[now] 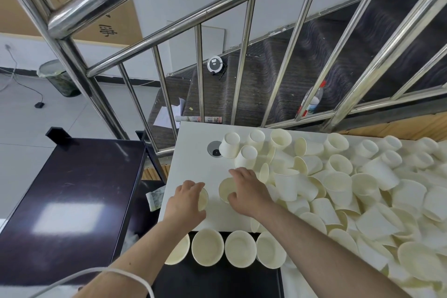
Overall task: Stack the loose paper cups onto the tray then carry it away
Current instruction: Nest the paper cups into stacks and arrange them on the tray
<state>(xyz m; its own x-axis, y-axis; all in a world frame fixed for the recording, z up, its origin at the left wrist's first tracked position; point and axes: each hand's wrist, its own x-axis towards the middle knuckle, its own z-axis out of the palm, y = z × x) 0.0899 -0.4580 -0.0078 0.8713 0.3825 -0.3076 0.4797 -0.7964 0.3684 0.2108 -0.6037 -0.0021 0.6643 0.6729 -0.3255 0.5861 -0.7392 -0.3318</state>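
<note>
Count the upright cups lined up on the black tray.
4, in one row along the black tray's far edge: cup one partly behind the left forearm, then.

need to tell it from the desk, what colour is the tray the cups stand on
Black, or very dark. The tray shows best in the head view, under the row of upright cups.
</note>
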